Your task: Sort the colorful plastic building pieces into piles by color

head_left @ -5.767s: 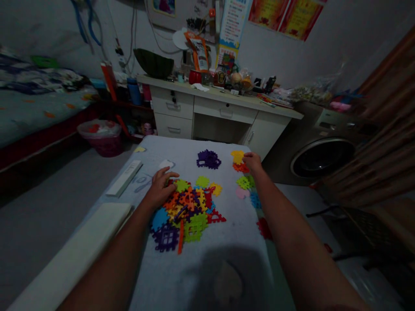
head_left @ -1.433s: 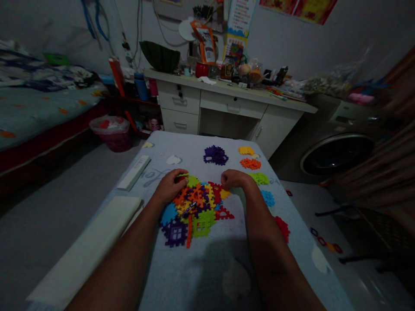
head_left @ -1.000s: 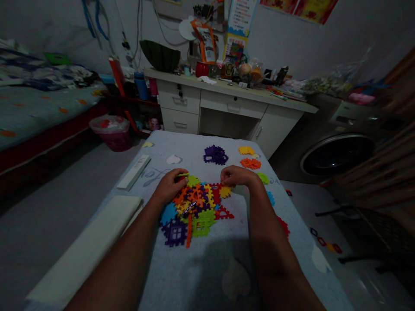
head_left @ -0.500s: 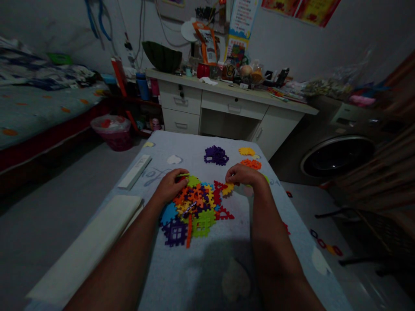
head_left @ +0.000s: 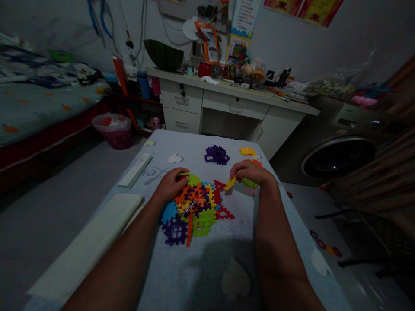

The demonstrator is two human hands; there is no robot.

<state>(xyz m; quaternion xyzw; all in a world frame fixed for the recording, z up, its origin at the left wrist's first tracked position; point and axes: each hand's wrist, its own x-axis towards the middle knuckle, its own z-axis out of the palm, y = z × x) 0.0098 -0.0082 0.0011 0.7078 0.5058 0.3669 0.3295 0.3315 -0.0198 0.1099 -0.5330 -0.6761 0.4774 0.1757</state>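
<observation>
- See the yellow toothed piece (head_left: 230, 183) pinched, tilted, in the right hand (head_left: 252, 172), just right of a red piece (head_left: 218, 192) at the edge of the mixed pile (head_left: 196, 198)
- Likely light, thin and fairly stiff; best taken by the toothed rim
- Find the left hand (head_left: 170, 185) curled against the pile's far left edge; cannot tell whether gripping anything
- Farther out, note the purple heap (head_left: 217, 154), then yellow pieces (head_left: 247, 150) and orange pieces (head_left: 254, 162) near the cloth's (head_left: 184, 141) far right corner
</observation>
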